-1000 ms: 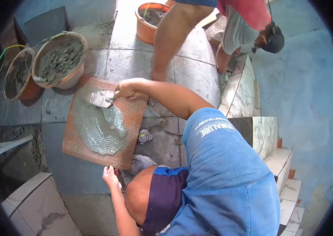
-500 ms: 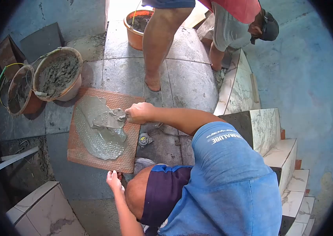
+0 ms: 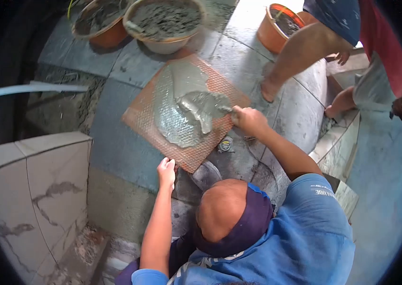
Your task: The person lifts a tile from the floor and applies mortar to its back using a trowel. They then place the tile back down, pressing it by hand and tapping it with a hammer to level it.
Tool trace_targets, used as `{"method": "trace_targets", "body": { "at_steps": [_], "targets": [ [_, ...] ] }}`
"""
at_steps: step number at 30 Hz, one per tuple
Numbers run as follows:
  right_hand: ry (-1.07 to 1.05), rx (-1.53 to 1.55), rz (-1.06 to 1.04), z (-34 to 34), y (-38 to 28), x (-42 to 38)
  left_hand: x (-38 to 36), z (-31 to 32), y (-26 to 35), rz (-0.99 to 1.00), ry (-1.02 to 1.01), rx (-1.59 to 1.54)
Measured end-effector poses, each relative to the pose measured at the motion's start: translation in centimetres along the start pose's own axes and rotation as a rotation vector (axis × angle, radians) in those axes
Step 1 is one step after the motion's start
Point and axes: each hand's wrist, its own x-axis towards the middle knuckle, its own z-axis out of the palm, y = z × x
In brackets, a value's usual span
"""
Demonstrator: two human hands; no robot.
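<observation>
A square brown tile [image 3: 144,124] lies with its textured back up, tilted towards my left hand. Wet grey mortar [image 3: 174,126] covers much of its middle. My right hand [image 3: 250,121] is closed round the handle of a trowel [image 3: 217,103] at the tile's right side. Mortar coats the trowel's blade and hangs off it in a thick lump. My left hand [image 3: 166,173] pinches the tile's near corner, its fingertips partly hidden under the edge. A tape measure [image 3: 225,144] lies on the floor beside the tile, near my right forearm.
Two buckets of mortar, one pale [image 3: 163,46] and one orange [image 3: 108,37], stand beyond the tile. Another orange bucket [image 3: 272,35] is near a co-worker's bare leg [image 3: 300,50]. A marble-patterned tiled block [image 3: 58,190] stands at left, and a metal strip [image 3: 34,88] lies behind it.
My view has swung, so the tile and buckets appear farther right and turned. The trowel has gathered more mortar, leaving a thinner film on part of the tile. My left hand stays at its edge.
</observation>
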Motion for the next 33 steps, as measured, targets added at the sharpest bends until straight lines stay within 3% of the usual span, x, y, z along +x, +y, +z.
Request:
{"method": "trace_targets", "body": {
  "at_steps": [3,4,6,8,10,12,14,19,21,24,28,32,33],
  "targets": [
    [-0.021,0.045,0.138,-1.9,-0.2,0.6,-0.6,0.6,0.9,0.002,0.03,0.035],
    [-0.028,0.042,0.127,-0.9,0.5,0.7,-0.9,0.9,1.2,-0.004,0.068,0.042],
    [-0.096,0.356,0.001,1.9,1.8,0.9,-0.9,1.0,1.6,-0.017,0.119,0.041],
    [-0.256,0.387,0.008,-0.8,-0.9,-0.7,-0.6,0.5,1.0,0.012,0.054,0.08],
    [-0.578,0.591,0.141,-2.3,-2.7,-1.6,-0.6,0.4,0.6,0.003,0.067,0.02],
    [-0.516,0.62,0.102,-0.3,-2.1,-1.6,-0.4,0.4,0.4,0.002,0.059,0.072],
    [-0.423,0.692,0.21,1.2,-1.9,-1.5,-0.3,0.5,0.2,0.014,0.07,0.063],
    [-0.406,0.471,0.047,3.1,-5.2,-4.2,-0.3,0.7,0.5,0.035,0.077,0.068],
    [-0.347,0.361,-0.133,4.5,-5.0,-4.8,-0.7,0.6,0.8,0.011,0.057,0.076],
    [-0.366,0.122,-0.083,0.5,-6.5,-5.0,-1.2,0.5,1.2,0.021,0.076,0.089],
    [-0.29,0.035,-0.16,1.3,-3.5,-3.7,-1.1,0.1,0.7,-0.022,0.077,0.028],
    [-0.424,0.004,-0.254,-0.5,-4.6,-4.2,-1.3,0.2,1.1,-0.033,0.115,0.01],
    [-0.389,-0.132,-0.268,-0.8,-4.6,-4.2,-1.4,0.0,1.2,-0.048,0.085,0.039]
  ]
}}
